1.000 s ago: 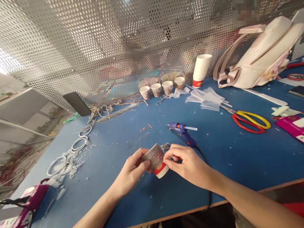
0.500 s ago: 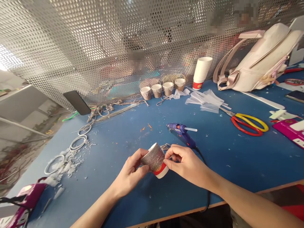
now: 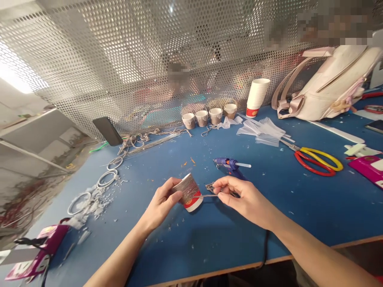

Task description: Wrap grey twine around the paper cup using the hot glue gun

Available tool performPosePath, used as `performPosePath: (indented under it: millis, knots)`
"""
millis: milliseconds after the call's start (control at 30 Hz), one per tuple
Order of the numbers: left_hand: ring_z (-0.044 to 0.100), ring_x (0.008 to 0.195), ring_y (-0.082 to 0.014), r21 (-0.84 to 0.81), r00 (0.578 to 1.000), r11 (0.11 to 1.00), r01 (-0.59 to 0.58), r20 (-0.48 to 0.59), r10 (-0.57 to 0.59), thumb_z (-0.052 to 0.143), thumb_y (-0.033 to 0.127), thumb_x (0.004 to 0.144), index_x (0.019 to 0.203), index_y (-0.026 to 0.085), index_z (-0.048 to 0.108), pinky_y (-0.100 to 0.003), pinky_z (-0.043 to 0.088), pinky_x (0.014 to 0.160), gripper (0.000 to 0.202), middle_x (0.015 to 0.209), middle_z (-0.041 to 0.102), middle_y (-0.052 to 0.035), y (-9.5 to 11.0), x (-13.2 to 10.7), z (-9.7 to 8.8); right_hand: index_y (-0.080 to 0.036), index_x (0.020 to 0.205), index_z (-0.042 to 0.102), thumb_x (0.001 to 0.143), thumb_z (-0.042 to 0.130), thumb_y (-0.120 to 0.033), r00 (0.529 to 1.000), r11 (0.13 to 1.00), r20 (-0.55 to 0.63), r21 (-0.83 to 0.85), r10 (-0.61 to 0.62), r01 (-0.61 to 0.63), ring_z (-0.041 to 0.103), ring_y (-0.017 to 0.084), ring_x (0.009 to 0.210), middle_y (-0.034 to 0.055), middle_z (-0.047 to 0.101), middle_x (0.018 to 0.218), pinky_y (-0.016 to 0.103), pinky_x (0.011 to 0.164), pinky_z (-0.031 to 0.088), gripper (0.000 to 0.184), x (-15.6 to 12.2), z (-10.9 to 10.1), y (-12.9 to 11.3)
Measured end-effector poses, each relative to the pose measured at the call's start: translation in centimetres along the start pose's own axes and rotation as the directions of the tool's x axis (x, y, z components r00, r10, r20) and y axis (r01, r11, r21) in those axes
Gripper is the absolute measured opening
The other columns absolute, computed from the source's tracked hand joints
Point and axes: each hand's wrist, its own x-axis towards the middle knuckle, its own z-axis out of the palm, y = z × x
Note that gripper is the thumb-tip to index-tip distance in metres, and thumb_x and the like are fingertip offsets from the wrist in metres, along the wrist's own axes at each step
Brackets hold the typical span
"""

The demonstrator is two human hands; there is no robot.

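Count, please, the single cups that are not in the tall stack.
5: the held cup in the left hand, and, in a row before the perforated panel, from left to right, the first cup, second cup, third cup and fourth cup. The backpack could hide others.

No lettering legible. Pale emblem (image 3: 188, 202) on red band (image 3: 195, 200) of cup (image 3: 187, 188), mid-frame (too small to read).

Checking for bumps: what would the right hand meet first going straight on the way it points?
Probably the cord-wrapped cup in the left hand, toward which the right hand points; the loose cord nearby seems lower, though depth is unclear.
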Motion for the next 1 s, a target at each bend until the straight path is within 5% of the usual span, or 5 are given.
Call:
performPosePath:
  millis: [233,400,600,800,1000]
  knots:
    - [0.056,0.071,-0.0191,0.639,0.920,0.703,-0.312,0.019,0.391,0.038,0.046,0.092,0.091,0.018,0.060,-0.031,0.048,0.066,0.035,0.078,0.064,-0.0063,-0.3,0.3,-1.2,-0.022,0.103,0.059,0.087,0.053,-0.037,0.977,0.982,0.143,-0.125,0.160,-0.143,0.055,0.012,0.061,-0.0026,0.055,0.068,0.025,0.059,0.045,0.023,-1.4,-1.8,0.1]
    - [0.056,0.075,-0.0223,0.783,0.900,0.500,-0.370,0.170,0.401,0.037,0.045,0.093,0.087,0.017,0.062,-0.032,0.050,0.065,0.038,0.078,0.066,-0.0093,-1.2,0.9,-1.3,-0.023,0.091,0.064,0.086,0.055,-0.031,0.996,0.894,0.076,-0.448,0.053,-0.014,0.054,0.013,0.059,0.0000,0.061,0.072,0.025,0.054,0.042,0.014,-2.0,-2.8,0.5]
    - [0.058,0.101,-0.0288,0.753,0.935,0.584,-0.303,0.118,0.334,0.045,0.048,0.089,0.100,0.019,0.065,-0.034,0.055,0.068,0.037,0.099,0.070,-0.0131,-0.6,0.9,-1.6,-0.021,0.100,0.066,0.085,0.051,-0.013,0.972,0.721,0.146,-0.653,-0.182,0.233,0.062,0.018,0.072,0.0065,0.066,0.100,0.032,0.066,0.046,0.023,-0.5,-2.2,2.4]
    - [0.055,0.113,-0.0307,0.808,0.960,0.542,-0.230,0.097,0.263,0.044,0.052,0.089,0.117,0.022,0.060,-0.034,0.055,0.065,0.044,0.121,0.065,-0.0131,1.2,-0.1,-2.1,-0.018,0.085,0.069,0.084,0.053,-0.012,0.963,0.787,0.182,-0.556,-0.197,0.266,0.062,0.018,0.074,0.0068,0.065,0.095,0.032,0.069,0.045,0.017,1.2,-1.8,4.0]
    - [0.061,0.097,-0.0278,0.780,0.841,0.617,-0.107,-0.260,0.475,0.054,0.034,0.087,0.109,0.021,0.063,-0.037,0.051,0.078,0.027,0.109,0.067,-0.0120,3.0,-4.7,-0.7,-0.017,0.081,0.062,0.088,0.050,-0.024,0.981,0.912,0.124,-0.365,-0.151,0.187,0.056,0.011,0.055,0.0005,0.063,0.071,0.024,0.056,0.045,0.016,1.2,-1.8,4.1]
